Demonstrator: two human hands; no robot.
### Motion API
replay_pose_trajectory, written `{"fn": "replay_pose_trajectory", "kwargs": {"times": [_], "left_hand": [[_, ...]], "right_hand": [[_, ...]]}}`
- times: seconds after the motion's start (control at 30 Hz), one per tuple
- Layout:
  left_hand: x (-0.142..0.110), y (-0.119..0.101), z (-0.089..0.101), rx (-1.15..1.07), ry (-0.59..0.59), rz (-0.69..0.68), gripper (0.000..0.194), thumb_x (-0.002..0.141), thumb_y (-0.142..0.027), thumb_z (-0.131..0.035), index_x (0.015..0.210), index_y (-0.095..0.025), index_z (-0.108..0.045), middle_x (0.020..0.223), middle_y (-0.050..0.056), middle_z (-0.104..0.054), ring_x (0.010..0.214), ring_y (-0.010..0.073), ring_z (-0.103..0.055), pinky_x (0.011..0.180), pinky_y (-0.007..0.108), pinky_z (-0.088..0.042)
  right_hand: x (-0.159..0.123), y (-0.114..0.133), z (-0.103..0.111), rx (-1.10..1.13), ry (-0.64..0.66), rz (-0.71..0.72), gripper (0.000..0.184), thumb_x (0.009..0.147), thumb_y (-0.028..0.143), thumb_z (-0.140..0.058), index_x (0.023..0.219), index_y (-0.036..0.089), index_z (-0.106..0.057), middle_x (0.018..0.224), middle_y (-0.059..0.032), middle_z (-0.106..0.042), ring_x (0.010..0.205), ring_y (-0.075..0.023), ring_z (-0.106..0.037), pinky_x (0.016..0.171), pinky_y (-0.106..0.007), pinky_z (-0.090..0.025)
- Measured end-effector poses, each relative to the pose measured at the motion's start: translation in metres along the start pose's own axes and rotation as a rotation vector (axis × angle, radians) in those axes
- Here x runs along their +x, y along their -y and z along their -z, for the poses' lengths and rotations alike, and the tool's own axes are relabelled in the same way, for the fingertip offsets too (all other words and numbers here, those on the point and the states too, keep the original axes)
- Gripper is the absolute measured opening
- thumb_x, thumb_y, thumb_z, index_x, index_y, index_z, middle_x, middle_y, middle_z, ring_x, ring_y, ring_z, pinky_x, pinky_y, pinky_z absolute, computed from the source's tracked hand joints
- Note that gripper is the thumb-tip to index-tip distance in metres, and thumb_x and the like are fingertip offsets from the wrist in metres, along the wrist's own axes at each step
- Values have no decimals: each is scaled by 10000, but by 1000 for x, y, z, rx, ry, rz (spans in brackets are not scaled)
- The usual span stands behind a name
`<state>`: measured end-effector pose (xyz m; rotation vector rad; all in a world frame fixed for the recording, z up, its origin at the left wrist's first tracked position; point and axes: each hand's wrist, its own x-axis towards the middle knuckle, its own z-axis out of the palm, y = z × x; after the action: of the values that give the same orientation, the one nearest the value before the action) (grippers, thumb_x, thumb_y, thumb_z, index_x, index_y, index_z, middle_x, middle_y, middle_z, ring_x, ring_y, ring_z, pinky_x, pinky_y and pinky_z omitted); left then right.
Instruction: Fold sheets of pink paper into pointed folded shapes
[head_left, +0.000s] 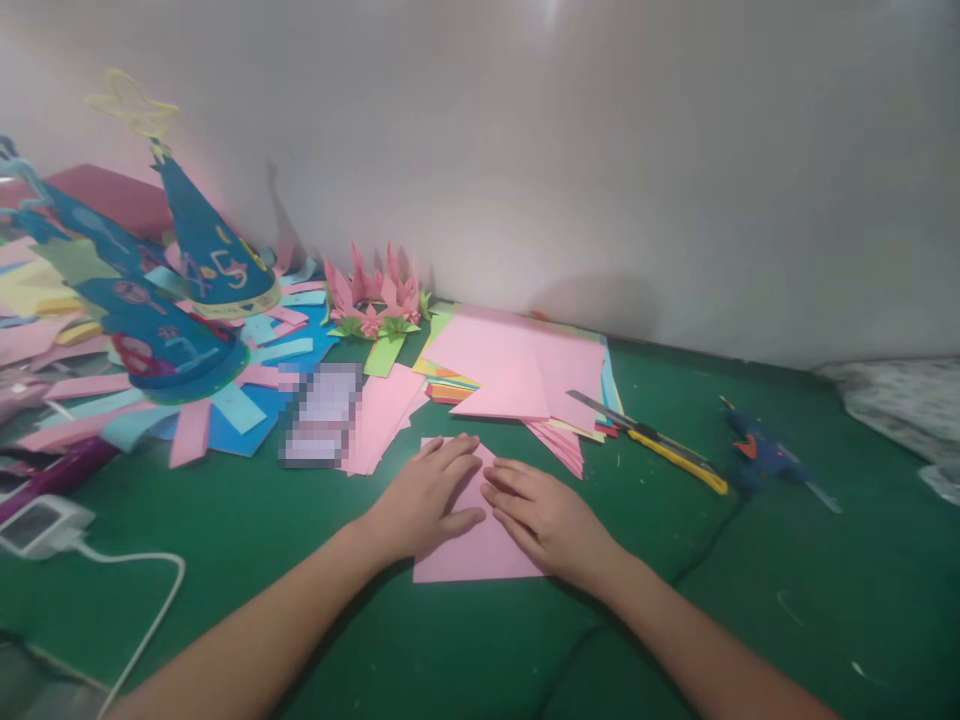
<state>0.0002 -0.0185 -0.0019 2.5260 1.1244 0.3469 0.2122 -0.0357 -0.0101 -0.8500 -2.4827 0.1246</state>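
Note:
A pink sheet of paper (pixel 474 556) lies on the green surface (pixel 315 560) in front of me. My left hand (pixel 429 497) lies flat on its left part, fingers stretched toward the far edge. My right hand (pixel 546 518) presses flat on the right part, fingertips pointing left and nearly meeting the left hand. Both hands hide much of the sheet, so I cannot tell whether it is folded beneath them.
A stack of pink and coloured sheets (pixel 517 370) lies just beyond. A yellow utility knife (pixel 660 445) and a blue glue gun (pixel 765 455) lie to the right. Blue paper cone hats (pixel 210 250), paper strips and a pink paper crown (pixel 373 290) sit at the left. A white charger with cable (pixel 45 525) is at near left.

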Motion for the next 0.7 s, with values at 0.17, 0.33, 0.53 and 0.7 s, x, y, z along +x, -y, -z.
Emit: {"fn": "replay_pose_trajectory", "kwargs": {"times": [0.17,0.33,0.53,0.7], "left_hand": [[0,1,0,-9,0,-16,468,823,-393,-585,1227,-189,-465,1431,119,-382,1329,256,-344,1104,479,-267],[0,2,1,-16,-1,-13,471,824,-410,-582,1225,-188,-473,1428,120,-387,1328,255,-345,1109,478,-257],[0,1,4,-42,-21,-16,400,859,-398,-542,1197,-191,-492,1406,124,-419,1318,250,-362,1094,483,-276],[1,2,2,-41,-44,-18,384,836,-382,-569,1162,-194,-496,1387,112,-440,1299,243,-384,1100,477,-274]], "right_hand": [[-1,0,0,4,9,-8,278,900,162,-458,1101,116,-644,1117,-149,-648,1127,-248,-557,956,-422,-492],[1,0,1,24,9,-9,275,898,161,-456,1093,132,-648,1101,-145,-654,1119,-238,-561,959,-423,-487],[3,1,2,25,-10,-20,271,894,155,-461,1086,132,-650,1092,-143,-654,1103,-241,-567,943,-424,-501],[3,2,2,19,-14,-18,265,893,152,-463,1072,127,-657,1083,-145,-659,1087,-241,-579,940,-422,-505]]}}
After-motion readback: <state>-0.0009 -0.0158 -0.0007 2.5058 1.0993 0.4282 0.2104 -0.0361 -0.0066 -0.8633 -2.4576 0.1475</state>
